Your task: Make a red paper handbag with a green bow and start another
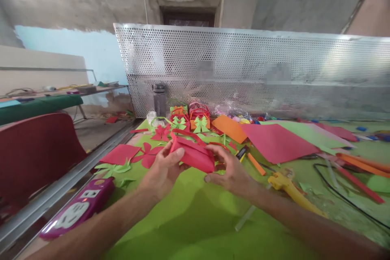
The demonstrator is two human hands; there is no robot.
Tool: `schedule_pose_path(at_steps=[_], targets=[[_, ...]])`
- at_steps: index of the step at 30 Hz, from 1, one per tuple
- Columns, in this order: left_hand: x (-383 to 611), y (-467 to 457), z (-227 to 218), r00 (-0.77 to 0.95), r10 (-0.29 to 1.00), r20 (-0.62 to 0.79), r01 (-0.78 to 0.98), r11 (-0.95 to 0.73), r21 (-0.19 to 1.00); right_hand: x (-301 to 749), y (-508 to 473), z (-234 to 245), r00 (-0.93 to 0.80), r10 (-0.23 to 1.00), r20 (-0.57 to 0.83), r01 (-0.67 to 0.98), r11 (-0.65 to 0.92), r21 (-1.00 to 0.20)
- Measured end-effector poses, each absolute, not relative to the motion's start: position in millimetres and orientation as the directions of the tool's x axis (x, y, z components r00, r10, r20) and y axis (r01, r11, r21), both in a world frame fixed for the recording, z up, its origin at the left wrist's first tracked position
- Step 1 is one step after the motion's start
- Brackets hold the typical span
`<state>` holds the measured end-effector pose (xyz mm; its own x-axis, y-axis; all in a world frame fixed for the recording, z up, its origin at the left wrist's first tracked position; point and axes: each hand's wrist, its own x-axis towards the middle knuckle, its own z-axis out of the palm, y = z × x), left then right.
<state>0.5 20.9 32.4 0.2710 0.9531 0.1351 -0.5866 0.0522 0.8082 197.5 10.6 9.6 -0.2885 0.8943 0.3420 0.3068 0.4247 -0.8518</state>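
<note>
A small red handbag (195, 155), seemingly folded from paper or felt, is held above the green table, tilted, with its strap arching over the top. My left hand (166, 166) grips its left end, thumb on the front face. Around the right end curl the fingers of my right hand (230, 168); its thumb sits below the bag's corner. Just beyond stand several finished little bags, one with a light green bow (201, 124). Red petal-shaped cutouts (147, 155) and a red sheet (120, 154) lie left of my left hand.
A yellow glue gun (292, 191), a cutter knife (242, 153) and an orange strip (256, 164) lie to the right. Large red sheets (277, 142) are behind them. A purple case (81, 207) rests at the left edge. A bottle (159, 99) stands by the perforated metal panel (243, 57).
</note>
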Motion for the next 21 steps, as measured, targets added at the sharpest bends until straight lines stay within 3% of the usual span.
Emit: schedule_pose_path(at_steps=[6,12,21], targets=[[-5,28,32,0.354,0.933,0.070,-0.608,0.173,0.775,191,-6,23,-0.135,0.906,0.401,0.308,0.423,-0.852],[-4,27,33,0.372,0.926,0.062,-0.603,0.190,0.775,186,-12,28,-0.095,0.885,0.456,0.353,0.458,-0.816],[-8,35,25,0.415,0.901,0.122,-0.603,0.172,0.779,185,-9,25,-0.078,0.924,0.373,0.291,0.379,-0.878]])
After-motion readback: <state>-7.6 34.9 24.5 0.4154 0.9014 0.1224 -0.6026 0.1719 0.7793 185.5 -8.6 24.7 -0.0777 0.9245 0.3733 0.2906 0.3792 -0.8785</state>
